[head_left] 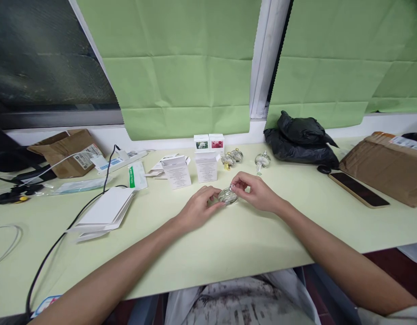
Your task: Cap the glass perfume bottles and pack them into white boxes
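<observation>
Glass bottle [228, 196] — lying sideways — between both hands [229, 201].

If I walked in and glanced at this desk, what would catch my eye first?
Most likely the two bare hands meeting at the middle of the pale green table: the left hand and right hand both hold a small round clear glass bottle. Just behind them stand small white cardboard boxes and more round glass bottles. Large light green paper sheets cover the window behind, and a crumpled black plastic bag lies at right.
</observation>
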A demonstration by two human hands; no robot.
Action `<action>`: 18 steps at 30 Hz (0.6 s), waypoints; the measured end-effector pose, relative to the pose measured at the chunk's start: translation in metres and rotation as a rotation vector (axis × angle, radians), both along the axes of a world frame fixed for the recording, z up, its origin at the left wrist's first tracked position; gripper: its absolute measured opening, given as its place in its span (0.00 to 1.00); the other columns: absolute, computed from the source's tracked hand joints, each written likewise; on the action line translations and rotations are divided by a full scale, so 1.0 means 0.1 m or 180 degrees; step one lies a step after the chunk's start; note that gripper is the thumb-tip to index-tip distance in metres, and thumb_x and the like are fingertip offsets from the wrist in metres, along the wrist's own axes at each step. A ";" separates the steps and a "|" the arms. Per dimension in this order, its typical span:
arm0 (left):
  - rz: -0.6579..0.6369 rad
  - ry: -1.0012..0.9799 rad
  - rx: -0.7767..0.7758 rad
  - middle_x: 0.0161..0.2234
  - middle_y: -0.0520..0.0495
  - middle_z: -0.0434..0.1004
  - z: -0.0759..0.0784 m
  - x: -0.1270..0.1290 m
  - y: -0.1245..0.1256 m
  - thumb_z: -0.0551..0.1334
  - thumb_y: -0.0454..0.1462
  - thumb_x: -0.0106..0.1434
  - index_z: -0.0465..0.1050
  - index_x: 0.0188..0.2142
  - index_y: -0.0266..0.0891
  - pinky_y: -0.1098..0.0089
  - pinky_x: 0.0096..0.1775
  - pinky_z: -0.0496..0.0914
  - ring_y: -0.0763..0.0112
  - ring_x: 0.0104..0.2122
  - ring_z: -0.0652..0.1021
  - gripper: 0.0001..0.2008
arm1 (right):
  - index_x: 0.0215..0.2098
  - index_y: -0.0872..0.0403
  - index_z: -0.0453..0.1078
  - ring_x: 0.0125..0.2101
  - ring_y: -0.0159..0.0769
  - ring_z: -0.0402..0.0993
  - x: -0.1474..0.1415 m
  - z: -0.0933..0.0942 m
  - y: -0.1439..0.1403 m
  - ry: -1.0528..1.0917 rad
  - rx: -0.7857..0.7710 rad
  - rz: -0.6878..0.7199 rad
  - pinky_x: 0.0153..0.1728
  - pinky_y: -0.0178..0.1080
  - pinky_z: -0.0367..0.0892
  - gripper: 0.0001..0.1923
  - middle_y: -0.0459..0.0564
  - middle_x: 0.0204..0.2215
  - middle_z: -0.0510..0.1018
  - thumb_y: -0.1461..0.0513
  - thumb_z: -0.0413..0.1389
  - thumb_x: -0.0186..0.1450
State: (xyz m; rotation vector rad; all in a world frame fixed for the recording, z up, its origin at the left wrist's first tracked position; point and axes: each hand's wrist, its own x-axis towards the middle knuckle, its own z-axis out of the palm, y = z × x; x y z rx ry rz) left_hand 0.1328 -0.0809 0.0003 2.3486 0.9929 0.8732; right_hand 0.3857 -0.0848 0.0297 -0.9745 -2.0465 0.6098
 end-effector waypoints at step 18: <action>0.0188 0.0054 -0.0162 0.43 0.45 0.78 -0.02 -0.03 0.04 0.63 0.44 0.73 0.74 0.55 0.43 0.62 0.44 0.71 0.62 0.41 0.77 0.15 | 0.41 0.54 0.77 0.34 0.34 0.75 0.08 -0.10 0.16 0.1821 -0.1495 0.0017 0.37 0.40 0.76 0.17 0.49 0.35 0.80 0.50 0.68 0.63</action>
